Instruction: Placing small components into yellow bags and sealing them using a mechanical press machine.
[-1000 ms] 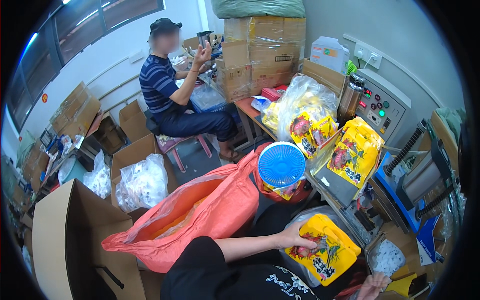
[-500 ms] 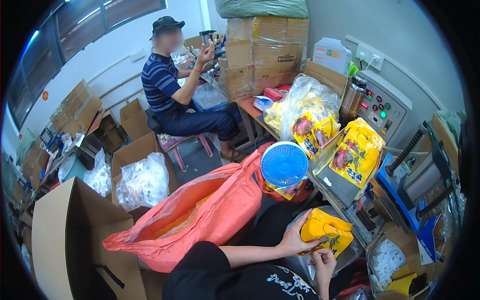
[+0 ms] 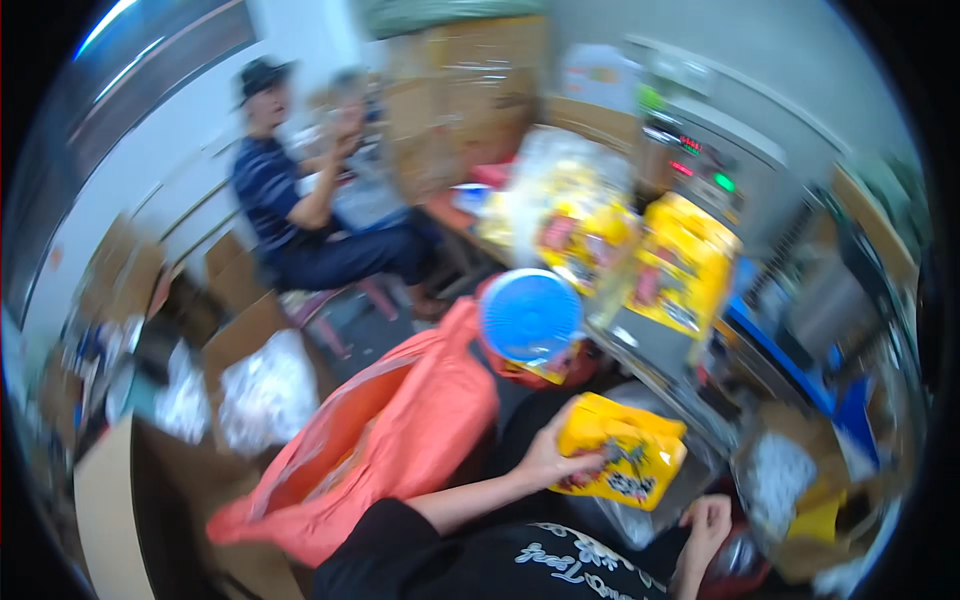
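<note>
My left hand (image 3: 552, 452) grips a yellow printed plastic pouch (image 3: 618, 448) at its left side, thumb across the front, above my lap. It may be several pouches pressed together. To the right of the pouch and apart from it is my right hand (image 3: 708, 522), its fingers curled; whatever they hold, if anything, cannot be made out. Beneath the pouch spreads a clear plastic bag (image 3: 628, 520). Beyond it stands a round blue plastic lid or basket (image 3: 532, 315). A stack of like yellow pouches (image 3: 688, 262) lies on the table edge.
A large red sack (image 3: 400, 440) gapes at my left, beside an open cardboard box (image 3: 110, 500). At right stand a blue-based press (image 3: 780, 355) and a control box (image 3: 740, 150). More pouches fill a clear bag (image 3: 580, 180). A co-worker (image 3: 290, 190) sits at the far left.
The view has swung and blurred. The pouch now shows its broad printed face, still in my left hand. My right hand has moved away from it to the right. The co-worker's raised hand is lower.
</note>
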The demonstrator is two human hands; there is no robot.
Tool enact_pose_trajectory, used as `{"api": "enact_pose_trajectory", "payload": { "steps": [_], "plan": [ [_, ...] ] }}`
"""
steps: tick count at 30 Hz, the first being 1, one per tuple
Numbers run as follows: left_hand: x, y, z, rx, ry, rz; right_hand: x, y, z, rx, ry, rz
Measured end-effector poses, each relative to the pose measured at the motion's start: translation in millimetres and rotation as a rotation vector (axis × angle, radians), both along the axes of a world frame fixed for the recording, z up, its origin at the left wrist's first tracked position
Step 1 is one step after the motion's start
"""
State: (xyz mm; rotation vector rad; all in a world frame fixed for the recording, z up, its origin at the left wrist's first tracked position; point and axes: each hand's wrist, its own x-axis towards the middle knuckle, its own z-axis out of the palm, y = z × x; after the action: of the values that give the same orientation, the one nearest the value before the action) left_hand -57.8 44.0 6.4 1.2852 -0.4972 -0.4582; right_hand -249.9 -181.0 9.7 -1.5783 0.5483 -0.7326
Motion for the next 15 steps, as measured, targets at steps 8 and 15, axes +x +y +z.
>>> {"api": "enact_pose_trajectory", "payload": {
  "steps": [8, 15],
  "plan": [
    [12.6, 3.5, -12.6, 0.036, 0.263, 0.144, -37.5, -63.4, 59.9, -0.108, 0.016, -0.289],
    [-5.2, -6.6, -6.2, -0.034, 0.26, 0.115, -106.4, -118.3, 127.4, -0.937, 0.141, -0.786]
  ]
}}
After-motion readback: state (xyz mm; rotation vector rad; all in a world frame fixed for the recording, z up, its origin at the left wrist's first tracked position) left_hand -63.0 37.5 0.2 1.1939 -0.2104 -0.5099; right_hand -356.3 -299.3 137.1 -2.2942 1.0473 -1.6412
